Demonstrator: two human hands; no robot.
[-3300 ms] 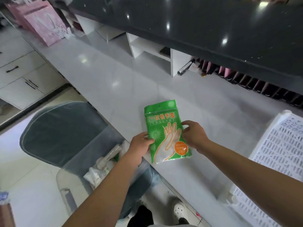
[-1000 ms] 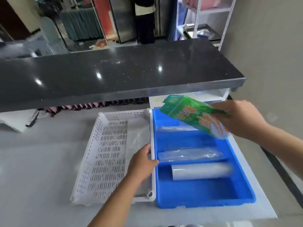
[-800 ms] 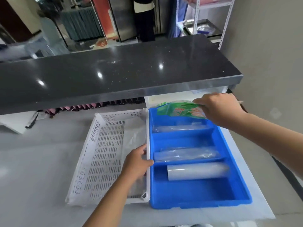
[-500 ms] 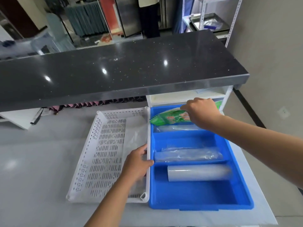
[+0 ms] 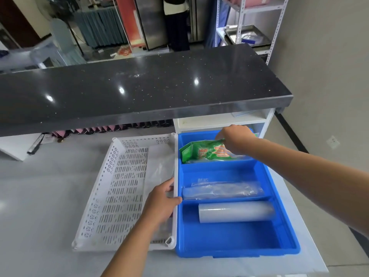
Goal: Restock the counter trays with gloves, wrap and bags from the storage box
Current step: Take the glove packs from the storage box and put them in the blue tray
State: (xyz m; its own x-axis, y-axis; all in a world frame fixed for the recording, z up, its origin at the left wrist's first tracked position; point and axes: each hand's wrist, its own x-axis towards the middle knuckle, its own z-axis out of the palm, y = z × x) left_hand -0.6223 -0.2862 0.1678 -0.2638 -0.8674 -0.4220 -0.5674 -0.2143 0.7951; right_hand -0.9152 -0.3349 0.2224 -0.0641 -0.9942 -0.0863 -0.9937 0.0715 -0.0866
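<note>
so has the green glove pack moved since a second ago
Yes. The green glove pack was held up over the blue tray; now it lies down in the tray's far compartment, right hand on it.

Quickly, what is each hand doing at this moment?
Left hand: grips the white tray by its right rim.
Right hand: holds the green glove packet in the blue tray.

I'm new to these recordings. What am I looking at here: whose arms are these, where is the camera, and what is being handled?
No machine here: a person wears a wide-angle camera on the head, looking down at their own bare arms. On the grey counter sit a white perforated tray and a blue divided tray. The right hand holds a green glove packet in the blue tray's far compartment. The left hand grips the white tray's right rim. Two clear rolls lie in the middle and near compartments.
</note>
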